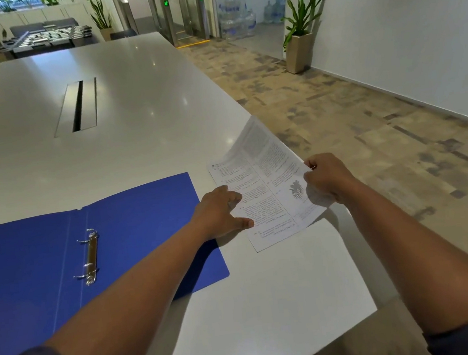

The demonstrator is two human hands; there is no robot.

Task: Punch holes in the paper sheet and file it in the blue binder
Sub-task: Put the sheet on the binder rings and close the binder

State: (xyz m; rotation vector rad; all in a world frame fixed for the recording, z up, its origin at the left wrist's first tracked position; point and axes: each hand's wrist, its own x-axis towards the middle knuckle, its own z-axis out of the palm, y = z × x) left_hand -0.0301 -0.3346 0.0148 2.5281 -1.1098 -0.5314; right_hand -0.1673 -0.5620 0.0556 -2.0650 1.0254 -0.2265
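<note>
The blue binder (134,234) lies open and flat on the white table (138,106), its metal ring mechanism (90,256) near the spine with the rings parted. A printed paper sheet (265,185) rests at the table's right edge, its far corner curling up. My left hand (222,211) presses flat on the sheet's left side, fingers spread. My right hand (328,177) pinches the sheet's right edge, lifting it slightly. No hole punch is in view.
A second blank white sheet (271,297) lies on the table close to me. A cable slot (78,107) sits in the table's middle. The table edge runs diagonally on the right, with floor, a potted plant (300,37) and water bottles (234,15) beyond.
</note>
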